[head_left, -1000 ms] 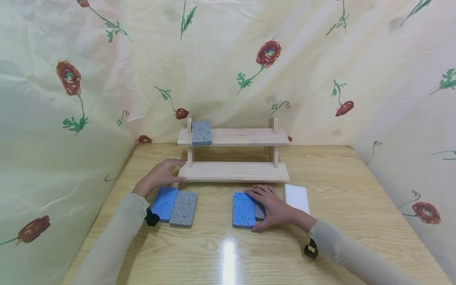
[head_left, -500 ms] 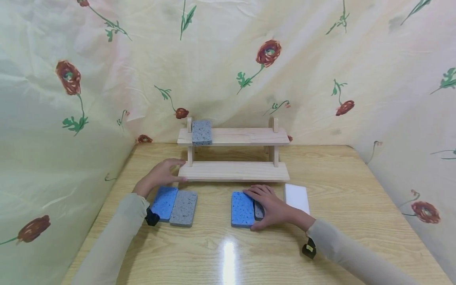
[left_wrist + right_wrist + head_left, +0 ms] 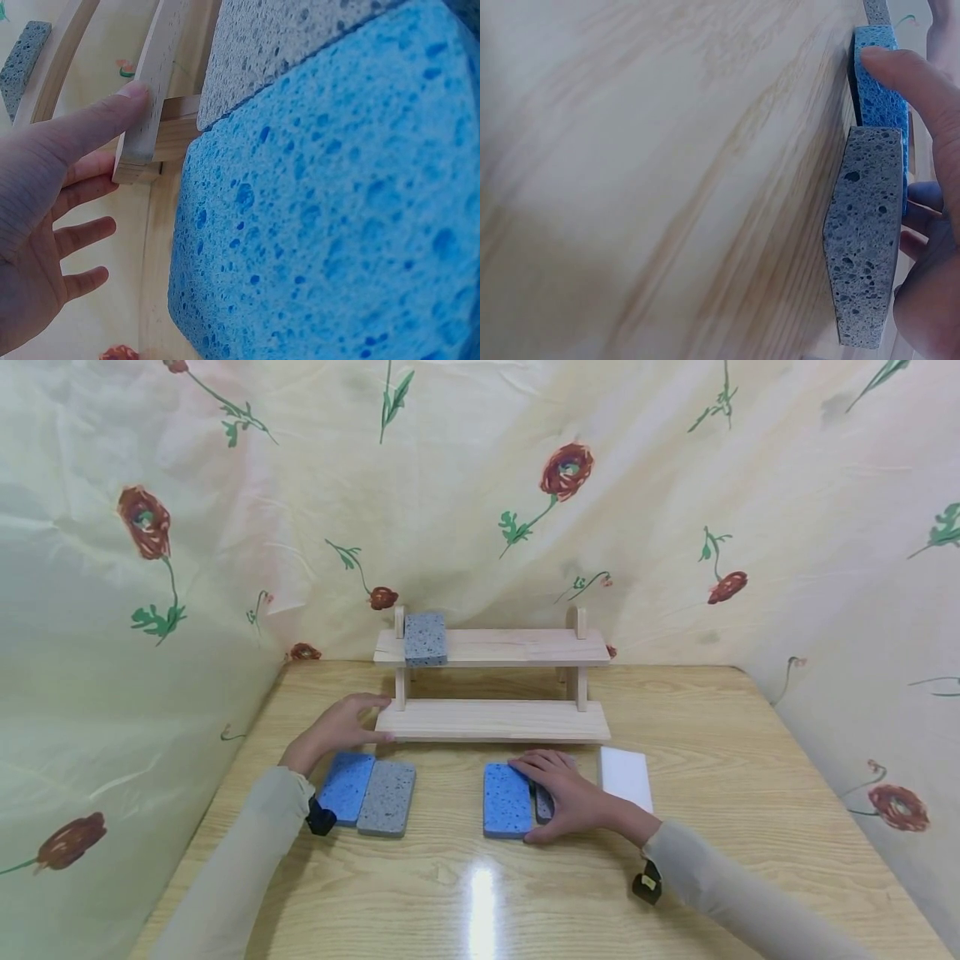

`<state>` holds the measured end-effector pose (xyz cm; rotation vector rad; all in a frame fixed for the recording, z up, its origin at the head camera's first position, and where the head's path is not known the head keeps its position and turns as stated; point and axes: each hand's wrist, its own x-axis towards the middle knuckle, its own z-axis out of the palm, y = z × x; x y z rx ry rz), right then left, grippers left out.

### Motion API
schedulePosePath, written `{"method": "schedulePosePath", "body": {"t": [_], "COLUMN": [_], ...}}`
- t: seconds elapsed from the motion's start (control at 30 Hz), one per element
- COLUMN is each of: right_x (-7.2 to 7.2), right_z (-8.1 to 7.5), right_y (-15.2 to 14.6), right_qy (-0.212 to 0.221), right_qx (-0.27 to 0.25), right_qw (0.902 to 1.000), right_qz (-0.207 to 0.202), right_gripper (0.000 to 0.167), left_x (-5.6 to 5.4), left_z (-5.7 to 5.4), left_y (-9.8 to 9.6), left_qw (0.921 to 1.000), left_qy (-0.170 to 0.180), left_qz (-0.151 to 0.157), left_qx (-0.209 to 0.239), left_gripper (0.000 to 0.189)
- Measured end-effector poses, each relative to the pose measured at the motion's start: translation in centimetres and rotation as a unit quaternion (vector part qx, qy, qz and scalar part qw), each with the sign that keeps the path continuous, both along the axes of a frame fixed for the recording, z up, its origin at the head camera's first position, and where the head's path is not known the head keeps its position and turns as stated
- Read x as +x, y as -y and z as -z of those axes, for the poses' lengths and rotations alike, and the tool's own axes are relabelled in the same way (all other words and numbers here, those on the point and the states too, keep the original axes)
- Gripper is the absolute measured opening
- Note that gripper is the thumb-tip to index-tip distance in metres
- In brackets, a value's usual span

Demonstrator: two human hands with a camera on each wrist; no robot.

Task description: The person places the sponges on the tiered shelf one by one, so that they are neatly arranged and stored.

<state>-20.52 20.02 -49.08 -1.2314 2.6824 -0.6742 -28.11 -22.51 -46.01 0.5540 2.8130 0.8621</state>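
My left hand grips the left end of the lower board of a two-tier wooden shelf. In the left wrist view the thumb lies on the board's face, with the other fingers behind its end. My right hand holds a blue speckled sponge flat on the table, thumb at its near edge and fingers at its far edge. Under that palm lies a dark grey sponge, partly hidden. A narrow gap shows between these two sponges, and the right wrist view has the grey sponge nearest the camera.
Another blue sponge and a grey sponge lie side by side below the left hand. A white block is right of the right hand. One grey sponge sits on the upper shelf's left end. Flowered cloth surrounds the table.
My right hand has slid the blue sponge slightly left, widening the gap to the dark grey sponge. The left hand has stayed on the shelf's end.
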Motion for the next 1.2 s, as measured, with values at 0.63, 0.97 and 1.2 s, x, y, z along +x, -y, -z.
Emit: {"method": "schedulePosePath", "body": {"t": [0.63,0.97,1.2], "right_x": [0.0,0.0,-0.1], "right_z": [-0.3,-0.5,-0.7], "right_y": [0.7,1.1,1.4], "right_qy": [0.022,0.015,0.010], "right_qx": [-0.007,-0.005,-0.016], "right_qw": [0.9996,0.9996,0.9995], "right_qz": [-0.014,-0.023,-0.027], "right_gripper": [0.105,0.105,0.105], "left_x": [0.0,0.0,-0.1], "left_z": [0.1,0.0,0.1], "left_y": [-0.1,-0.1,-0.1], "left_qw": [1.0000,1.0000,0.9999], "left_qy": [0.002,0.006,0.011], "left_qz": [0.001,-0.005,-0.010], "left_qx": [0.004,-0.002,-0.004], "left_gripper": [0.074,0.075,0.075]}}
